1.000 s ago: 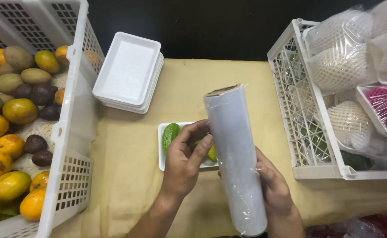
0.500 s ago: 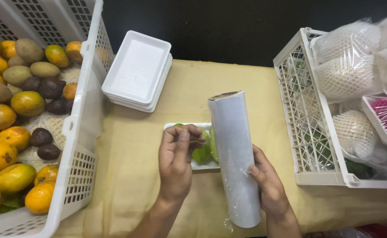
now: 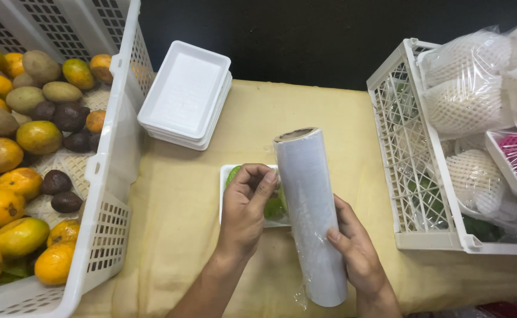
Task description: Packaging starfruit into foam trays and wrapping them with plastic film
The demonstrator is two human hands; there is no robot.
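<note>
Both hands work together: right hand clamped round the cling-film roll, its long axis pointing away; left hand fingers curled, pressing the fruit tray just left of it.

Two bare forearms rise from the bottom edge beside the roll of cling film, the left hand and right hand without sleeves, gloves, rings, watches or bracelets, fingernails trimmed short and unpainted.
</note>
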